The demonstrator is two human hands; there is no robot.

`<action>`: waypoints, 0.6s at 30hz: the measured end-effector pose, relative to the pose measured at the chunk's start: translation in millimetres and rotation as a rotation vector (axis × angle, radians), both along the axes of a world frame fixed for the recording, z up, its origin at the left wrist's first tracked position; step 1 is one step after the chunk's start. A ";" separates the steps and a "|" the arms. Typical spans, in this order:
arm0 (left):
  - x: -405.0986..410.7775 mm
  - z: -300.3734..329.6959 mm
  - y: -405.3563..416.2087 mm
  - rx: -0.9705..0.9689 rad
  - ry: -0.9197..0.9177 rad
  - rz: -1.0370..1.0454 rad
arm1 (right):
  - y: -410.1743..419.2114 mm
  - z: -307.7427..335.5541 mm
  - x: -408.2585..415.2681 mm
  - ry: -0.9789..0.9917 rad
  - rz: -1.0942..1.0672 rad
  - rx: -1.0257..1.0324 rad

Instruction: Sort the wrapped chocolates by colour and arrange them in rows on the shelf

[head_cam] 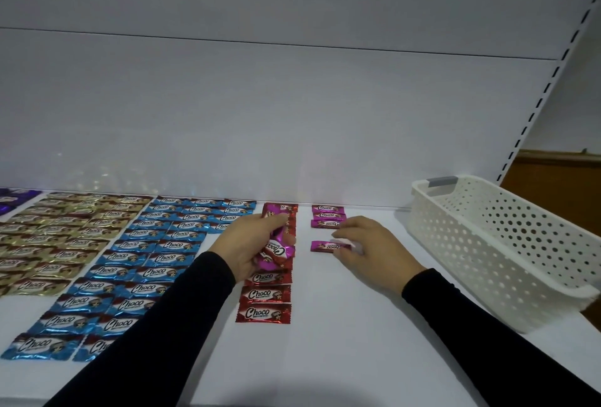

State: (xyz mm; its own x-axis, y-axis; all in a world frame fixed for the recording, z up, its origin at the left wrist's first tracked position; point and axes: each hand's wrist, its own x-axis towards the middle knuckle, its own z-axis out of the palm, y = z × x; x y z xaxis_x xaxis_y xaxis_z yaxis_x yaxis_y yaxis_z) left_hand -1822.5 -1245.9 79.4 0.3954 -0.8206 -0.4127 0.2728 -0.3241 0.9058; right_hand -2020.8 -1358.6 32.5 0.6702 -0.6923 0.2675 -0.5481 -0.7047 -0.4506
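The right hand [364,245] rested on the white shelf [341,335] with thumb and fingers pinching one pink chocolate [327,246] by its right end. That chocolate lay flat, its long axis running from 9 to 3 o'clock, parallel to the three pink chocolates [327,216] already stacked in a short column at its 12 o'clock. A visible gap separated it from the lowest of those three.

The left hand [257,242] was held over the upper part of the red column [265,296], fingers curled around a bundle of pink chocolates [276,252]. The bundle lay at the 9 o'clock side of the pinched chocolate, near but not touching it.

Sorted groups extended toward 9 o'clock: blue rows [130,273], gold rows [45,244] and a purple group [13,198] at the frame edge. A white perforated basket [487,244] stood at 3 o'clock of the right hand, well apart; its contents could not be seen.

Assessment: the step in hand was seating the fourth pink chocolate in its column. The right hand was the nearer one and already held it. The controlling relation was the gap toward 12 o'clock; the chocolate would likely need sliding that way, long axis kept at 9 to 3, until it sat just beside its neighbour
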 end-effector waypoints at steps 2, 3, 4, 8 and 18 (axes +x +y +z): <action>-1.8 0.1 -1.3 -0.006 -0.016 -0.001 | 6.9 1.6 -2.9 -0.031 0.040 -0.056; -2.5 0.6 -2.2 -0.006 -0.020 -0.001 | 10.9 0.9 -3.9 0.003 0.099 -0.099; -2.9 0.3 -3.7 -0.006 -0.021 0.001 | 14.0 -0.7 -3.9 0.069 0.158 -0.139; -5.1 -2.6 -7.4 -0.014 -0.031 -0.014 | 9.4 -6.4 -1.6 0.226 0.171 -0.156; -5.1 -5.8 -8.0 -0.002 -0.013 -0.019 | -6.2 -6.9 8.7 0.215 0.125 -0.131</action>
